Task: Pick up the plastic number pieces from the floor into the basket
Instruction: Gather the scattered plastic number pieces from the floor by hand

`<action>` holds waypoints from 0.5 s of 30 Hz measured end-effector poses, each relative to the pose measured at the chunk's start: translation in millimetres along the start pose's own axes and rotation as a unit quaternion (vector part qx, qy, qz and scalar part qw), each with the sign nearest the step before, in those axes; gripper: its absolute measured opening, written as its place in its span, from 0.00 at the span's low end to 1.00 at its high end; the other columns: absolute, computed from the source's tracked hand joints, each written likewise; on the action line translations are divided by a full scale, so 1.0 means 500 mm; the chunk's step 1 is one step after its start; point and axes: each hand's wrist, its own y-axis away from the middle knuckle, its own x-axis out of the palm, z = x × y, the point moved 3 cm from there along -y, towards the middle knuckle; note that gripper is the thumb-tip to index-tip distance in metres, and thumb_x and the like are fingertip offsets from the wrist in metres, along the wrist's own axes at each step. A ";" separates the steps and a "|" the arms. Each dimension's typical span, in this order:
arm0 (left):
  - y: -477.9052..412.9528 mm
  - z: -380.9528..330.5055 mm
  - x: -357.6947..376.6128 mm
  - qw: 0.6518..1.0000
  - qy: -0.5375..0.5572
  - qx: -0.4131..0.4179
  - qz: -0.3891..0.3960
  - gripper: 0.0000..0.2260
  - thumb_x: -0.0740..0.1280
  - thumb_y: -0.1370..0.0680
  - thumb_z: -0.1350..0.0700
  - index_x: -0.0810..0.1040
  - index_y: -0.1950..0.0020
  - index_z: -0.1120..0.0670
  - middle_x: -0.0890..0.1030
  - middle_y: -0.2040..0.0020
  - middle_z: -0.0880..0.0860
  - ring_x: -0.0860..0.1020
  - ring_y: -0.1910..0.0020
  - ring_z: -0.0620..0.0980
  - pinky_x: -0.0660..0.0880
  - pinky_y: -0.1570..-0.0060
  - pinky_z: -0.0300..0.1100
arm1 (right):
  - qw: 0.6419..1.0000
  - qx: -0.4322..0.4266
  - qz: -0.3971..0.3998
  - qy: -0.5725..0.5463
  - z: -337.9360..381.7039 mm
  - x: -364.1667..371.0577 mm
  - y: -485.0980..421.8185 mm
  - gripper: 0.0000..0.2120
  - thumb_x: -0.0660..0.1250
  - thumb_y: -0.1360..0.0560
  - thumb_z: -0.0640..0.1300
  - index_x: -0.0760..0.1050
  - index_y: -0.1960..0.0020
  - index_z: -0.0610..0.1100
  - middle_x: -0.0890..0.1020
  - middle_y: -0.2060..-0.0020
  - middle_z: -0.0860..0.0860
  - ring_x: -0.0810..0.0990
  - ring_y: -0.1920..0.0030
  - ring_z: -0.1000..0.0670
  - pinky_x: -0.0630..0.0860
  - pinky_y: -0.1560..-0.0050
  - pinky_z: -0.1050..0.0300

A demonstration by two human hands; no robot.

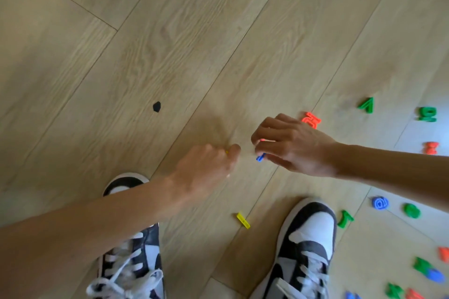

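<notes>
My left hand (206,167) is closed low over the wooden floor, with a sliver of a yellow piece (227,152) showing between thumb and fingers. My right hand (291,147) is curled around several plastic pieces; a blue piece (260,157) and a red-orange bit (262,140) stick out of it. Loose pieces lie on the floor: an orange piece (311,120) just behind my right hand, a yellow bar (243,220) between my shoes, and a green piece (344,219) by my right shoe. No basket is in view.
More coloured pieces are scattered at the right: green (366,105), green (427,114), orange (431,148), a blue ring shape (380,202), and a cluster at the bottom right corner. My two black-and-white shoes (308,245) stand below. A small black mark (156,106) is on the floor.
</notes>
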 end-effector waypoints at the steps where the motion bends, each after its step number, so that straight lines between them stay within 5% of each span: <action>1: 0.003 0.002 -0.002 1.000 -0.020 0.013 -0.007 0.22 0.75 0.31 0.52 0.72 0.40 0.55 0.82 0.61 0.51 0.83 0.63 0.53 0.68 0.73 0.42 | 1.000 -0.010 0.004 0.013 0.001 0.008 0.001 0.03 0.67 0.21 0.41 0.79 0.49 0.44 0.81 0.47 0.48 0.78 0.46 0.43 0.74 0.51 0.50; 3: 0.004 0.006 -0.006 0.998 -0.041 0.034 -0.041 0.20 0.80 0.39 0.53 0.79 0.51 0.54 0.80 0.70 0.50 0.81 0.72 0.50 0.69 0.78 0.38 | 0.999 -0.023 0.004 0.038 -0.002 0.021 0.005 0.04 0.65 0.21 0.37 0.78 0.51 0.42 0.81 0.50 0.46 0.79 0.49 0.41 0.74 0.52 0.49; 7: -0.005 0.029 0.015 0.996 0.052 0.037 -0.057 0.04 0.64 0.21 0.56 0.74 0.47 0.53 0.80 0.55 0.52 0.80 0.57 0.55 0.78 0.58 0.50 | 0.998 -0.022 -0.014 0.060 -0.017 0.024 0.008 0.08 0.60 0.20 0.33 0.77 0.52 0.41 0.79 0.54 0.45 0.77 0.56 0.41 0.73 0.56 0.50; 12: 0.004 0.066 -0.008 0.975 0.149 0.007 -0.165 0.11 0.74 0.27 0.54 0.77 0.53 0.58 0.79 0.65 0.55 0.79 0.68 0.61 0.75 0.70 0.48 | 0.999 0.005 -0.030 0.034 -0.018 0.011 -0.003 0.03 0.66 0.22 0.36 0.78 0.51 0.41 0.80 0.55 0.45 0.78 0.57 0.42 0.73 0.56 0.49; 15: 0.004 0.110 -0.030 0.963 0.207 -0.050 -0.163 0.15 0.73 0.28 0.46 0.77 0.57 0.58 0.78 0.66 0.54 0.76 0.68 0.59 0.73 0.68 0.48 | 0.992 0.082 -0.066 -0.062 -0.014 -0.006 -0.015 0.03 0.69 0.24 0.38 0.78 0.52 0.44 0.80 0.55 0.50 0.78 0.57 0.48 0.71 0.53 0.55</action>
